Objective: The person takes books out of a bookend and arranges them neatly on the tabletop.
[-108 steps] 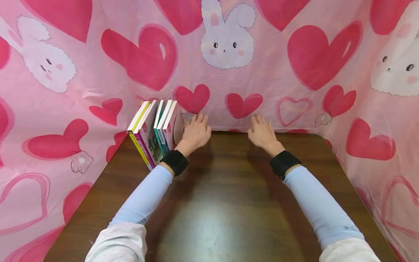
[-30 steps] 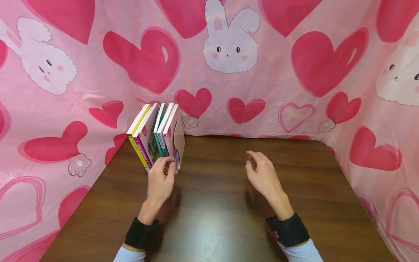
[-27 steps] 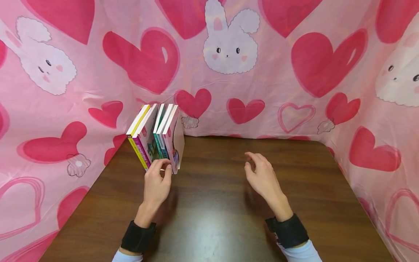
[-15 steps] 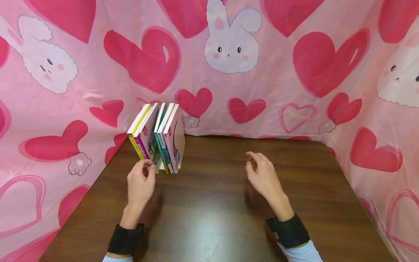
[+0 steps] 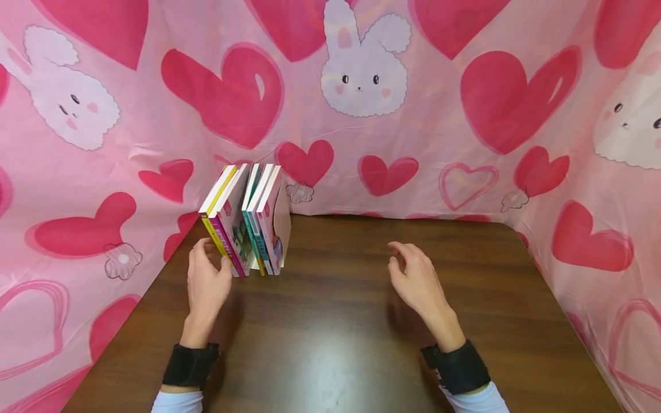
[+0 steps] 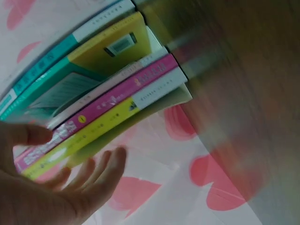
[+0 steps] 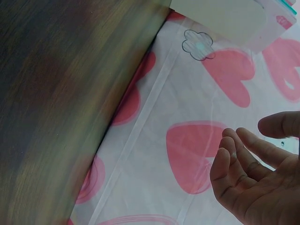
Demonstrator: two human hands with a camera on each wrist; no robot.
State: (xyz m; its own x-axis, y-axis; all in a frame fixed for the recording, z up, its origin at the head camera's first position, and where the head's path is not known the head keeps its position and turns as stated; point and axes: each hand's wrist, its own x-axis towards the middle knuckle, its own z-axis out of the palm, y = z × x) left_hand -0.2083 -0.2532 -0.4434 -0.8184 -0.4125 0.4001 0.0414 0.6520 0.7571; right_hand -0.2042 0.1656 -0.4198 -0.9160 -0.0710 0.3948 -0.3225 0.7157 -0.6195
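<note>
At the far left of the table [image 5: 361,344], we see the books [image 5: 242,221] already standing in a row, so little looks left to do. Our left hand [image 5: 205,284] touches the near left book, fingers apart. Our right hand [image 5: 415,278] hangs loose, holding nothing.

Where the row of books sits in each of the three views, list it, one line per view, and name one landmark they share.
Head: books stand left of centre, at the table's far left edge, with the left hand beside them.
Left wrist: books fill the upper left, spines slanting, above the left hand.
Right wrist: only a pale corner of the books shows at the top edge.
Shared landmark: the pink heart cloth.
</note>
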